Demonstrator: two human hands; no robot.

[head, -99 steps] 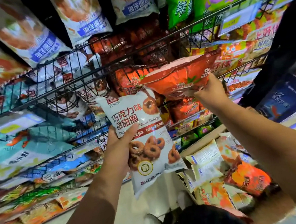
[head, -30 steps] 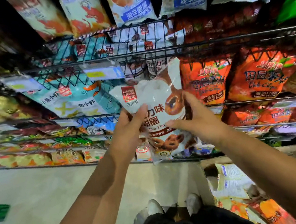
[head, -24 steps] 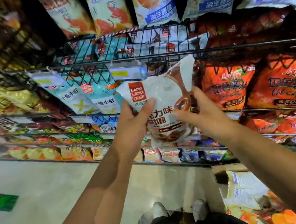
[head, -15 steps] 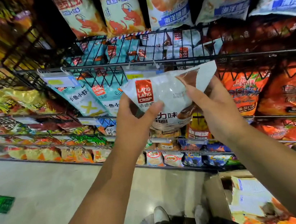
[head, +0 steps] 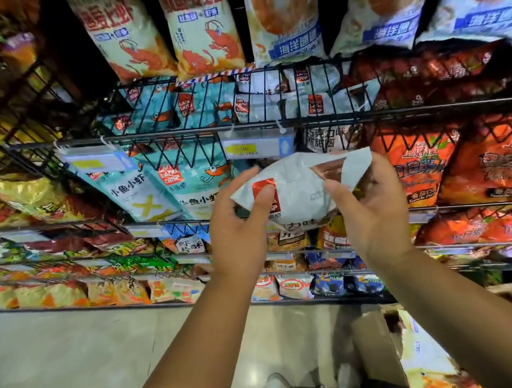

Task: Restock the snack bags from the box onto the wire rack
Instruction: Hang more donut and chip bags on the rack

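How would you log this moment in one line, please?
left hand: grips white snack bag | right hand: grips same bag | bag: before wire rack, not yet shelved | box: lower right, bags inside

Snack bags [head: 420, 169] on wire rack [head: 335, 117]

Snack bag [head: 296, 190] before wire rack [head: 175, 134]

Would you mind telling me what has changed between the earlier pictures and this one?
The right hand has let go of the orange bag it held up earlier and taken hold of the white snack bag. Both hands have raised that bag and tipped its top toward the wire rack. The left hand has kept its grip on it; the box stays on the floor.
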